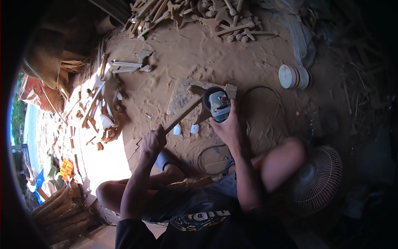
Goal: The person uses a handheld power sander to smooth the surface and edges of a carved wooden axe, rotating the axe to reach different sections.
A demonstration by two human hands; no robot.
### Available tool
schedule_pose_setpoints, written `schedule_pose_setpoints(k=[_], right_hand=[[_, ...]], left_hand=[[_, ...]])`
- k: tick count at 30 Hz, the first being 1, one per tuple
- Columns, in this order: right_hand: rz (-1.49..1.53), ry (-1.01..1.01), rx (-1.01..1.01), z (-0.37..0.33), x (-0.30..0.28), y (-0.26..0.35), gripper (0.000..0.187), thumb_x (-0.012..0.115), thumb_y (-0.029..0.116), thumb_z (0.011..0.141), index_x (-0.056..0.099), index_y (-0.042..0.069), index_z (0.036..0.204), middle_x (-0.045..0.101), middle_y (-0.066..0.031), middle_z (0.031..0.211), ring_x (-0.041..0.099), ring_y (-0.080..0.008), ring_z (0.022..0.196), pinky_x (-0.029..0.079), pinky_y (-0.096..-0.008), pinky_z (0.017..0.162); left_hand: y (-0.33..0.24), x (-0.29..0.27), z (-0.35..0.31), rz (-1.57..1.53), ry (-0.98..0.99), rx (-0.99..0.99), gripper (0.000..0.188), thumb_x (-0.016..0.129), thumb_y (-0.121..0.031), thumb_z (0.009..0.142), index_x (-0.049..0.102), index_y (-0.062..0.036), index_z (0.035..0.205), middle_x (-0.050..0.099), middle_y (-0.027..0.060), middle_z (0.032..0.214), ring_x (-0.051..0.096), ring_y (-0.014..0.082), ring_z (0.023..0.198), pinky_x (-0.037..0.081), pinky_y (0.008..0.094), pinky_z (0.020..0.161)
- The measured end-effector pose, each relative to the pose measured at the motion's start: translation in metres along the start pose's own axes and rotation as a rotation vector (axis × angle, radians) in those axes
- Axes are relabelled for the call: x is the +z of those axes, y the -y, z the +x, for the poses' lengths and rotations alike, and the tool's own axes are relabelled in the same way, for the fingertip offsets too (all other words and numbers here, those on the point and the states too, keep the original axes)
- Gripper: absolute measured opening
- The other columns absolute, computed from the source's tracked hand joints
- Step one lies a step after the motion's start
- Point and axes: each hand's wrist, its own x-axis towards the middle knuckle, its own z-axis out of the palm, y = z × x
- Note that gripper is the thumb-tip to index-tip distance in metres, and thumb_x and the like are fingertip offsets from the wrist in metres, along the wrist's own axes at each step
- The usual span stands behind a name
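Note:
My left hand [153,140] is closed around the lower end of a long wooden piece [182,113], which slants up and away to the right. Its far end widens into a curved, winged shape. In my right hand [229,128] is a grey angle grinder [220,107], gripped by its body. The grinder's dark round disc [210,93] lies against or just over the wide end of the wood; contact is hard to make out. Beneath them is a flat, dusty slab [176,98] on the ground. Two small white pieces [177,129] lie near its front edge.
Wooden pieces are heaped at the back [199,18], with more scattered in sunlight on the left [97,103]. A white tub [288,76] lies at the right. A dark cord [269,89] curves over the dusty floor. A round fan [321,180] stands beside my right knee.

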Motion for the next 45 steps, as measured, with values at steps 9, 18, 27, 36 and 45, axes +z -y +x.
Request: schedule_pose_setpoints(k=[9,18,27,36,45], right_hand=[[-0.005,-0.007,-0.012,-0.002,0.004,0.002,0.091,0.086,0.029,0.079,0.042,-0.004,0.150,0.071,-0.0307,0.111,0.073,-0.0466,0.099,0.058,-0.0512,0.087],[0.018,-0.043,0.028,0.002,0.009,-0.002,0.093,0.085,0.032,0.080,0.040,-0.005,0.153,0.069,-0.0316,0.123,0.070,-0.0459,0.109,0.057,-0.0509,0.092],[0.071,-0.084,0.063,0.018,0.009,-0.011,0.097,0.084,0.033,0.082,0.035,-0.004,0.157,0.061,-0.0334,0.137,0.064,-0.0460,0.123,0.053,-0.0494,0.103],[0.058,-0.045,0.141,0.025,-0.006,-0.007,0.095,0.083,0.034,0.083,0.036,-0.006,0.155,0.064,-0.0322,0.133,0.066,-0.0453,0.121,0.054,-0.0485,0.101],[0.302,-0.130,0.161,0.010,-0.020,-0.036,0.106,0.092,0.033,0.075,0.036,-0.010,0.153,0.066,-0.0297,0.129,0.069,-0.0399,0.119,0.054,-0.0459,0.101]], left_hand=[[-0.007,-0.006,-0.002,0.037,0.064,-0.014,0.010,0.048,-0.020,0.101,0.054,-0.0111,0.102,0.067,0.0263,0.070,0.068,0.0501,0.067,0.052,0.0632,0.058],[-0.009,-0.006,-0.006,0.063,0.087,-0.026,0.011,0.049,-0.020,0.101,0.054,-0.0111,0.097,0.068,0.0257,0.071,0.068,0.0495,0.066,0.053,0.0619,0.059],[-0.003,0.006,-0.006,0.027,0.043,-0.015,0.008,0.053,-0.017,0.098,0.053,-0.0091,0.097,0.066,0.0264,0.067,0.067,0.0508,0.064,0.051,0.0649,0.060],[0.018,0.023,-0.010,0.098,0.012,0.005,0.010,0.056,-0.017,0.097,0.055,-0.0088,0.103,0.067,0.0259,0.068,0.067,0.0509,0.064,0.051,0.0634,0.058],[0.009,0.030,0.028,-0.230,-0.054,0.063,0.024,0.066,-0.014,0.088,0.058,-0.0074,0.109,0.070,0.0214,0.097,0.070,0.0467,0.088,0.056,0.0553,0.074]])
